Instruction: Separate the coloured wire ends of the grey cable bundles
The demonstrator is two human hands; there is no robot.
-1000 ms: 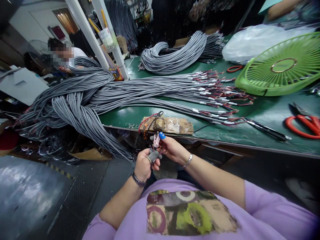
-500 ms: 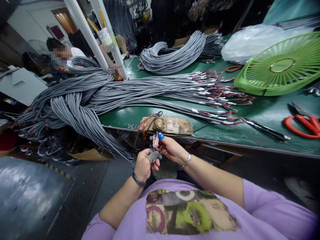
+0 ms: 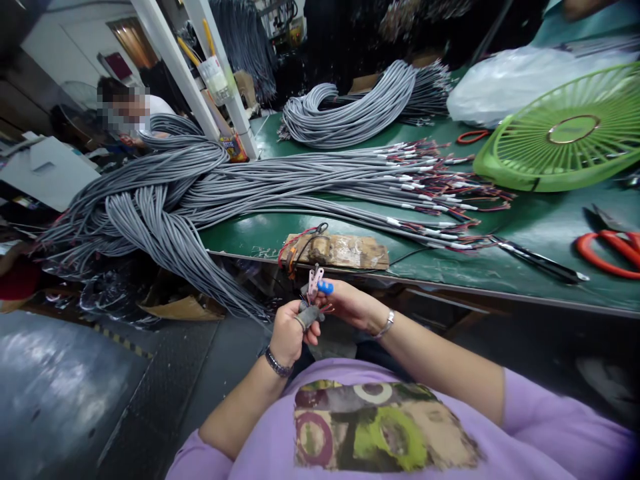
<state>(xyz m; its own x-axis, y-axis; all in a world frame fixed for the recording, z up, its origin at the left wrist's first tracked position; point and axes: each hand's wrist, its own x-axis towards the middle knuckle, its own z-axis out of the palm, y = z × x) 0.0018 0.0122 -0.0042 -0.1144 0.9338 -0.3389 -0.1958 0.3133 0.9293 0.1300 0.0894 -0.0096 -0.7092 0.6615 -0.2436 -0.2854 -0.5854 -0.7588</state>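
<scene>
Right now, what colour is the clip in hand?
The clip is pale pink; see head view.

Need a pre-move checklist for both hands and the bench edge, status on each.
1. Thin reddish wires in left hand: ok, they stick out past its thumb's grey cover.
2. Right hand at the small pink clip: ok, blue-covered thumb right beside it.
3. Clip closed on a wire: cannot tell, too small.
4. Worn wooden block fixed to the green bench: cannot tell, it lies at the near edge.
5. Red-handled metal scissors away from hands: ok, far right.
6. Edge left of hands free of cables: not ok, thick grey cable bundle hangs over it.
</scene>
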